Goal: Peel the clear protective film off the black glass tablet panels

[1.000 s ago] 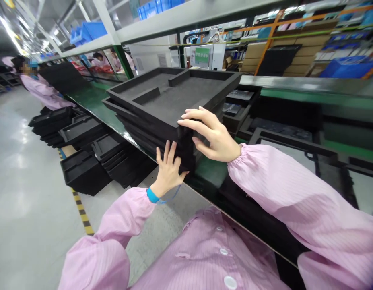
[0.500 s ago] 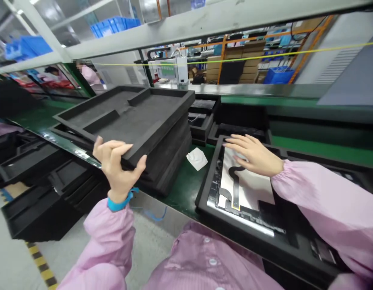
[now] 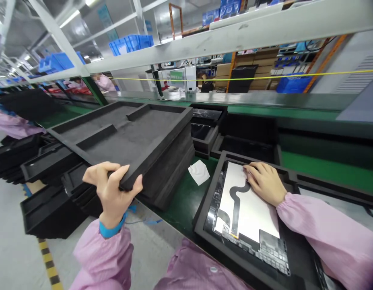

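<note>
The left hand [image 3: 112,191] is at the near corner of a big black tray [image 3: 122,133]. Its grip is closed on that corner, with the thumb on the right side and the fingers on the left. This tray is on top of a tall pile of trays [image 3: 171,171] on the left part of the green worktop [image 3: 186,197]. Two short walls stick up inside it. A blue band [image 3: 112,229] goes around the left wrist.

The right hand [image 3: 266,183] is on the right, with its fingers bent. They touch the far part of a flat screen [image 3: 252,217]. I cannot tell if its grip is closed on the screen or just resting there. The screen lies in a black foam tray [image 3: 211,195] on the near right of the worktop. It is mostly white, with a dark bendy strip [image 3: 235,201] on it and small parts along its left and near edges.

A bit of white paper [image 3: 199,172] lies between the pile and the foam tray. Far behind it are small black trays [image 3: 204,141]. More black boxes [image 3: 50,209] are piled up low on the left.
</note>
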The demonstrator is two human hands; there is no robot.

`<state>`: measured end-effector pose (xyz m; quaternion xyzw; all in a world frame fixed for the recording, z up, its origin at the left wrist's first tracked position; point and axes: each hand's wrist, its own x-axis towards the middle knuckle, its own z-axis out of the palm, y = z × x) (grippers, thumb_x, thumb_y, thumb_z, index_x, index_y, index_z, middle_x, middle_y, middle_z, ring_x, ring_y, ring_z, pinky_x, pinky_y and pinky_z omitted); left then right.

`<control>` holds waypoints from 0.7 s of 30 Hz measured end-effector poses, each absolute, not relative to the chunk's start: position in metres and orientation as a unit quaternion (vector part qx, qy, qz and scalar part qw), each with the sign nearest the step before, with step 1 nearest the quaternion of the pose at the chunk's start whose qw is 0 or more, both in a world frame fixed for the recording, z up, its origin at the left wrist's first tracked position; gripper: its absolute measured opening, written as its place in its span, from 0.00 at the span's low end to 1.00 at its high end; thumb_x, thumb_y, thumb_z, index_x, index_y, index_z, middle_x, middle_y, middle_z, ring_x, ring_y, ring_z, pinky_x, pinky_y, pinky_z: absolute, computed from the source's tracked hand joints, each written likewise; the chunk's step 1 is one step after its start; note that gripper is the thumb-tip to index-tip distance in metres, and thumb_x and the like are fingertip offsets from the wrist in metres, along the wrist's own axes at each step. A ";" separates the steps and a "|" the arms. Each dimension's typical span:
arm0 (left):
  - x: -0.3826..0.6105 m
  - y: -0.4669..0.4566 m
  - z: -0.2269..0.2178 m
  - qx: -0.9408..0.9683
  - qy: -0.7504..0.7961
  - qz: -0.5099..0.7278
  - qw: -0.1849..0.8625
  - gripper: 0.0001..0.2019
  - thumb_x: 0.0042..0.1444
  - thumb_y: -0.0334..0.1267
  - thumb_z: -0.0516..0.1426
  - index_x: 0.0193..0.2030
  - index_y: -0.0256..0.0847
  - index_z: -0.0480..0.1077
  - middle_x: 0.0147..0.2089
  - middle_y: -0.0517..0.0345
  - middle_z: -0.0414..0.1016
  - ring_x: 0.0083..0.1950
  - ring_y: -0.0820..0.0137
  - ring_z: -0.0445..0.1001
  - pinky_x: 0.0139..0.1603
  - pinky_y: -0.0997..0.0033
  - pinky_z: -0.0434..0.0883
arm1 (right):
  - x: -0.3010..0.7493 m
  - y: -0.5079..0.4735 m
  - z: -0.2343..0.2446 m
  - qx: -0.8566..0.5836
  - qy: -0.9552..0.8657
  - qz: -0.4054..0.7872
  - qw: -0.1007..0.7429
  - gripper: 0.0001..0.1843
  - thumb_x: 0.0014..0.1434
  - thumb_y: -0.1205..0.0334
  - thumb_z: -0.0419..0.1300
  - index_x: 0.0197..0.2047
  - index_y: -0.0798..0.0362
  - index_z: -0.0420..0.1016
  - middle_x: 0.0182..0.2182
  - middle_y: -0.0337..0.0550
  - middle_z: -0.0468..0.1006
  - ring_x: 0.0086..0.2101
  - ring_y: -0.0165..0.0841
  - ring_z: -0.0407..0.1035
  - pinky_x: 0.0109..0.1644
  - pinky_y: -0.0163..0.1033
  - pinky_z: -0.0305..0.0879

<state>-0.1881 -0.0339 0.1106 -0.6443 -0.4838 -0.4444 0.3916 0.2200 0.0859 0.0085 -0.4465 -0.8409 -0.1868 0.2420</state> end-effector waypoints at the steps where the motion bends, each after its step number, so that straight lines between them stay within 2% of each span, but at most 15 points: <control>1: -0.188 -0.034 0.111 -0.640 -0.492 -0.442 0.391 0.11 0.49 0.39 0.63 0.38 0.44 0.67 0.35 0.53 0.64 0.40 0.59 0.63 0.45 0.54 0.61 | 0.221 0.086 0.008 -0.447 -0.840 -0.187 0.244 0.18 0.63 0.63 0.45 0.46 0.58 0.74 0.44 0.52 0.73 0.45 0.43 0.66 0.46 0.48 0.62; 6: -0.190 -0.024 0.107 -0.628 -0.514 -0.459 0.362 0.10 0.49 0.39 0.62 0.37 0.43 0.67 0.33 0.55 0.66 0.36 0.62 0.63 0.43 0.56 0.59 | 0.221 0.088 0.003 -0.449 -0.838 -0.175 0.254 0.19 0.63 0.63 0.45 0.49 0.58 0.72 0.44 0.50 0.75 0.43 0.42 0.68 0.47 0.49 0.61; 9: -0.193 -0.018 0.100 -0.612 -0.501 -0.500 0.353 0.11 0.48 0.40 0.63 0.37 0.44 0.67 0.33 0.56 0.66 0.36 0.62 0.64 0.44 0.55 0.60 | 0.220 0.089 0.000 -0.453 -0.837 -0.165 0.260 0.20 0.63 0.63 0.44 0.50 0.59 0.72 0.44 0.52 0.75 0.42 0.43 0.68 0.48 0.51 0.61; 13: -0.198 -0.014 0.091 -0.598 -0.457 -0.548 0.366 0.12 0.46 0.40 0.63 0.38 0.44 0.67 0.34 0.55 0.66 0.39 0.60 0.65 0.44 0.54 0.62 | 0.221 0.085 0.004 -0.452 -0.838 -0.147 0.269 0.19 0.62 0.63 0.44 0.47 0.58 0.73 0.43 0.53 0.75 0.42 0.44 0.68 0.47 0.51 0.62; 18: -0.201 -0.013 0.093 -0.608 -0.454 -0.544 0.359 0.12 0.47 0.41 0.63 0.36 0.44 0.67 0.34 0.56 0.66 0.38 0.60 0.66 0.47 0.51 0.64 | 0.182 0.094 0.049 -0.442 -0.836 -0.095 0.310 0.18 0.62 0.61 0.47 0.45 0.57 0.75 0.45 0.55 0.73 0.45 0.47 0.66 0.46 0.54 0.63; 21: -0.190 -0.014 0.092 -0.586 -0.480 -0.547 0.357 0.13 0.48 0.41 0.62 0.39 0.44 0.66 0.37 0.56 0.65 0.44 0.59 0.69 0.58 0.44 0.59 | 0.120 0.138 0.095 -0.403 -0.843 -0.016 0.355 0.16 0.63 0.56 0.51 0.51 0.51 0.71 0.47 0.46 0.73 0.46 0.39 0.67 0.50 0.48 0.65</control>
